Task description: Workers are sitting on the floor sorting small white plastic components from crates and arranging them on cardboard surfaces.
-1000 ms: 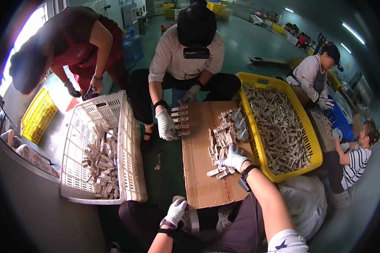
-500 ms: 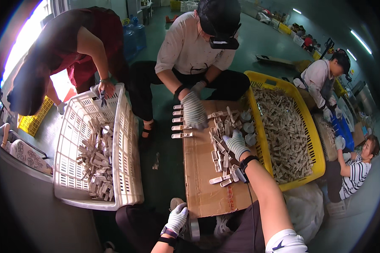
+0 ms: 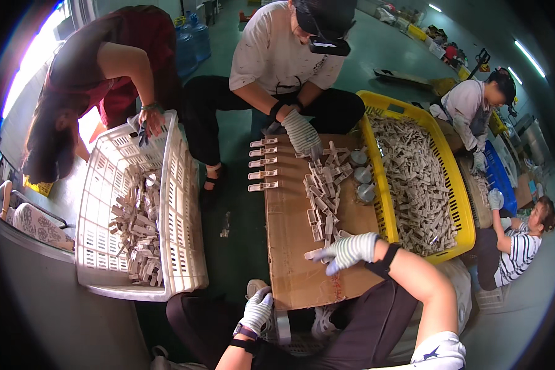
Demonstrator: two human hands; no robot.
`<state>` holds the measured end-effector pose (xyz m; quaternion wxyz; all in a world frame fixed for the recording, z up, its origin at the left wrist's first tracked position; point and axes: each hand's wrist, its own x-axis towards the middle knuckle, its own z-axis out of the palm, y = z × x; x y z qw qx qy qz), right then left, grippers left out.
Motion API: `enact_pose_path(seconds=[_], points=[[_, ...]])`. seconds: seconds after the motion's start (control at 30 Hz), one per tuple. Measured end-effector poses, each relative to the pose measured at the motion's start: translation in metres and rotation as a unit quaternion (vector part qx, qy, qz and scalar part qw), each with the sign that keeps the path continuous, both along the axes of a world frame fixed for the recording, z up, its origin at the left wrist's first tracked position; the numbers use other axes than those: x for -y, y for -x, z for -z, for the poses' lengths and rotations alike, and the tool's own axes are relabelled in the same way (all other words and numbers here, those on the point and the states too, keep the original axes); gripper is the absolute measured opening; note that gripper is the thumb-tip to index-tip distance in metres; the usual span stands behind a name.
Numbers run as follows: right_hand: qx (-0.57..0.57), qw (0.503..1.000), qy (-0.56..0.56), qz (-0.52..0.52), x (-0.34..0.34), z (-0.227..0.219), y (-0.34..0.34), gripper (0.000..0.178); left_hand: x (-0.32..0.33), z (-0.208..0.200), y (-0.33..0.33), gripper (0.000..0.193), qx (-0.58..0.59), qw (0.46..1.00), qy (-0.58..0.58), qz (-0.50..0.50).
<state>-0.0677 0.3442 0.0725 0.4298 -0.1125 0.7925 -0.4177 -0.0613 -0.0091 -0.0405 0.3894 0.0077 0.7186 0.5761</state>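
My right hand [image 3: 349, 251], in a striped glove, reaches over the near part of a cardboard sheet [image 3: 293, 271]. Its fingers are stretched out, thumb apart, with the fingertips touching a pale clip [image 3: 312, 254] that lies on the cardboard. Beyond it runs a loose pile of similar clips [image 3: 322, 191]. My left hand [image 3: 257, 309], also gloved, is at the sheet's near left corner with its fingers curled; what they hold, if anything, is hidden. Across from me, a co-worker's gloved hand [image 3: 302, 134] touches the far end of the pile.
Several clips [image 3: 263, 163] line the sheet's left edge. Round metal pieces [image 3: 364, 176] sit beside a yellow basket [image 3: 385, 213] full of clips. Left stands a white basket [image 3: 185, 246] partly filled with clips; a person bends over it. More people work at the right.
My right hand has drawn back from the middle of the pile toward the near clips. The co-worker's hand opposite has moved from the left-edge row to the pile. My left hand stays put.
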Motion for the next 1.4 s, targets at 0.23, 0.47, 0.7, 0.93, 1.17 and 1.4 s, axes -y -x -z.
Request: enact_pose_path(seconds=[0.23,0.47,0.7,0.93,1.17,1.4], points=[[-0.106,0.984,0.005,0.143,-0.012,0.013,0.039,0.072,0.004,0.014,-0.002,0.031,-0.007,1.0,-0.009,-0.01],[-0.135,0.947,-0.172,0.236,0.008,-0.034,0.012,0.048,0.008,0.006,0.001,0.03,-0.026,0.999,-0.032,-0.003],[-0.325,0.887,-0.32,0.065,0.049,-0.006,-0.038,0.027,0.012,0.031,0.0,0.03,-0.002,0.998,-0.068,-0.01],[-0.332,0.879,-0.329,0.095,0.051,0.016,-0.057,0.015,0.016,0.023,-0.009,0.03,0.054,0.995,-0.086,-0.012],[-0.391,0.85,0.011,0.354,0.06,-0.073,-0.078,0.009,0.023,0.03,-0.005,0.031,0.057,0.994,-0.085,-0.024],[-0.308,0.827,0.2,0.426,0.091,-0.19,-0.119,0.006,0.023,0.027,-0.012,0.027,0.076,0.993,-0.085,-0.041]])
